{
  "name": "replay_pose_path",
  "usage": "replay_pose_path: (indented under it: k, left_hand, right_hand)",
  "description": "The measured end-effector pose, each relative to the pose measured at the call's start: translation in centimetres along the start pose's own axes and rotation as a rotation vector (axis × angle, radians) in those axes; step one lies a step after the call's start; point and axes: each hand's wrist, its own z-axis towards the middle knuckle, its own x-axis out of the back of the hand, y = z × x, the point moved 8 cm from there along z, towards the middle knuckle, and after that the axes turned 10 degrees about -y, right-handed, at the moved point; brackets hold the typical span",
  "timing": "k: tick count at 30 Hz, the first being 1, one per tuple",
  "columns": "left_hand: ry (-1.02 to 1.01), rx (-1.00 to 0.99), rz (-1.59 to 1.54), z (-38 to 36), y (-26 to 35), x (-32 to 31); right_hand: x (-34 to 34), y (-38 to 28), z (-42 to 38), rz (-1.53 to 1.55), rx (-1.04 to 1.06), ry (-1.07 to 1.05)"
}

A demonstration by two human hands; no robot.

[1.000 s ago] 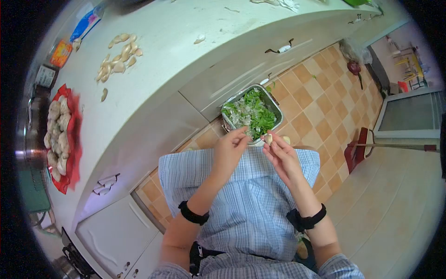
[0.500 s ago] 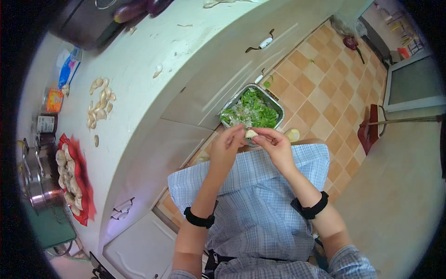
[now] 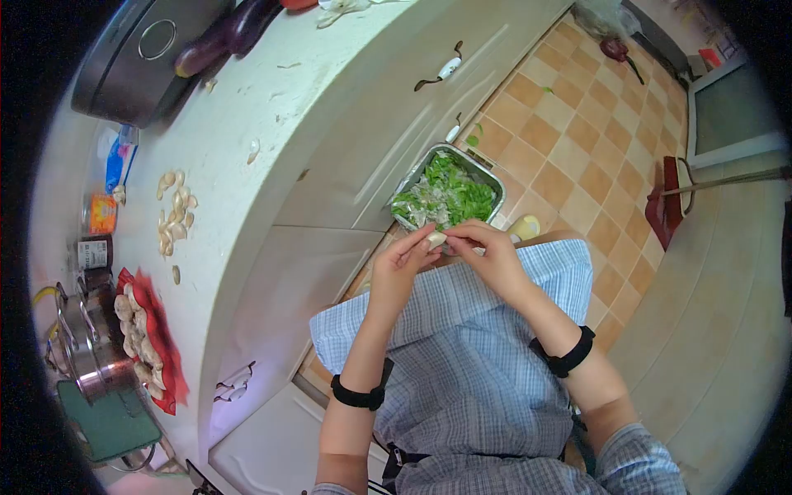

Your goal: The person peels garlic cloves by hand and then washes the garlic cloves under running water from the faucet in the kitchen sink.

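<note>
A pale garlic clove (image 3: 436, 240) is pinched between the fingertips of my left hand (image 3: 399, 268), whose fingers are closed on it. From the other side, my right hand (image 3: 497, 261) has thumb and fingers pressed together at the clove's edge; both hands touch it. Just beyond them, on the floor, stands a bin (image 3: 500, 195) holding green leaves (image 3: 462, 198) and whitish papery skins (image 3: 435, 202). On the counter to the left lie several loose garlic cloves (image 3: 176, 219). Garlic bulbs (image 3: 139, 330) fill a red net bag (image 3: 165, 363) nearer to me.
The curved white counter (image 3: 239, 198) runs along my left, above cabinet doors. A dark appliance (image 3: 124, 66) and eggplants (image 3: 206, 56) sit at its far end. Jars, a steel pot (image 3: 92, 351) and a green board (image 3: 107, 425) line the wall. A red dustpan (image 3: 662, 210) stands right.
My view has shifted slightly. The clove has turned between my fingers and now lies more to the left-hand side, with my right fingertips drawn closer together at its edge.
</note>
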Motion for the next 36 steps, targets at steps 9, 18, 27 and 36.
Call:
replay_pose_path:
  k: [9,18,27,36]
  left_hand:
    - [-0.038,0.028,0.114,-0.5,0.0,-0.5]
    - [-0.060,0.082,0.007,-0.6,0.1,-0.7]
    - [0.036,-0.059,0.029,-1.1,1.5,-0.2]
    - [0.154,-0.287,0.708,-2.7,6.1,-2.2]
  right_hand:
    - [0.0,0.0,-0.4,-0.076,-0.041,-0.053]
    - [-0.8,2.5,-0.3,0.504,-0.222,-0.050]
    - [-0.5,-0.5,0.1,0.463,-0.054,-0.069]
    - [-0.5,-3.4,0.1,0.034,0.154,-0.042]
